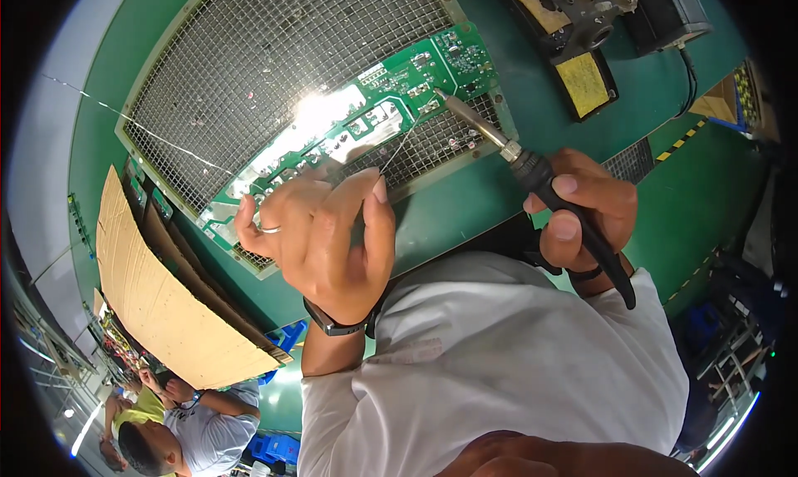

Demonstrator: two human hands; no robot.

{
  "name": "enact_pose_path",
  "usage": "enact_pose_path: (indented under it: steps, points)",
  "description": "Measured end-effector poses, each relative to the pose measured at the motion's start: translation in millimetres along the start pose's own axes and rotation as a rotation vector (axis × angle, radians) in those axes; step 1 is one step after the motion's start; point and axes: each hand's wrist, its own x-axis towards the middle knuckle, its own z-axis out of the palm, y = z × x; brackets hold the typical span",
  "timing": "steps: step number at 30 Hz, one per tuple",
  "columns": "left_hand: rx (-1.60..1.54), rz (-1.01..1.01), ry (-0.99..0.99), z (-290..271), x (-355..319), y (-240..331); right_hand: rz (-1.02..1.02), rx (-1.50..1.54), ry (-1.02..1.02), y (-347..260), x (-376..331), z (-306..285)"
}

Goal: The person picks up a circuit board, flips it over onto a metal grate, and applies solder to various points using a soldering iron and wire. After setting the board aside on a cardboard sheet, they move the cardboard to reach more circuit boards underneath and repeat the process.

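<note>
One cardboard sheet [162, 298] beside circuit board [366, 115]

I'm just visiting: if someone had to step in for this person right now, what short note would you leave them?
Left hand: pinches a thin silvery solder wire aimed at the long green circuit board.
Right hand: grips a black-handled soldering iron, tip on the board's right end.
Board lies on a metal mesh grate on the green bench.
Done: cannot tell which joints are finished.
Left: likely the joint under the tip.
</note>
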Motion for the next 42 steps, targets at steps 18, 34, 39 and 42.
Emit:
enact_pose_path:
  steps: [18,34,39,42]
  points:
    - [-0.007,0.002,0.018,1,0,0,0.072,-0.011,0.018,-15,3,1]
    - [0.039,0.023,-0.006,3,-1,1,-0.109,-0.223,-0.098,-25,23,2]
    - [0.069,0.034,-0.035,1,1,4,-0.247,-0.390,-0.029,-23,15,6]
    - [0.092,0.035,-0.053,1,-1,1,-0.293,-0.426,-0.089,-21,13,5]
